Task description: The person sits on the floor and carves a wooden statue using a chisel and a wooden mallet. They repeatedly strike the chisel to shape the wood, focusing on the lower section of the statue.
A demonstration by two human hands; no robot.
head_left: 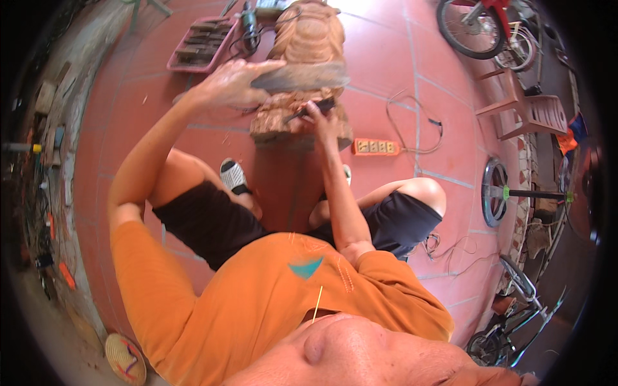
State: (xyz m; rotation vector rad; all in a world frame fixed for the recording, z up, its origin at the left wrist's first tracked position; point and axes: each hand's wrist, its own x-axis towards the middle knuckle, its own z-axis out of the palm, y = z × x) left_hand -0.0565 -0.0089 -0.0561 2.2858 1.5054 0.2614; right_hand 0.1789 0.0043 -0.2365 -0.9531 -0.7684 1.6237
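A carved wooden figure [310, 35] lies on the floor before me, its rough base [277, 128] toward my feet. My left hand [235, 83] is closed around a flat wooden mallet [299, 77], smeared by motion, which spans across the carving above the base. Close to the base, my right hand [318, 114] grips a chisel [328, 105] with a dark handle. The chisel's thin blade slants down to the left against the carved wood; whether its tip touches cannot be made out. Between mallet and chisel there is a small gap.
Left of the carving stand a pink tray [172, 64] of carving tools and a green power tool [249, 29]. An orange power strip [375, 147] with a looping cord [428, 151] lies at the right. Farther right are a plastic chair [524, 109], a wheel [494, 192] and a motorbike [473, 26].
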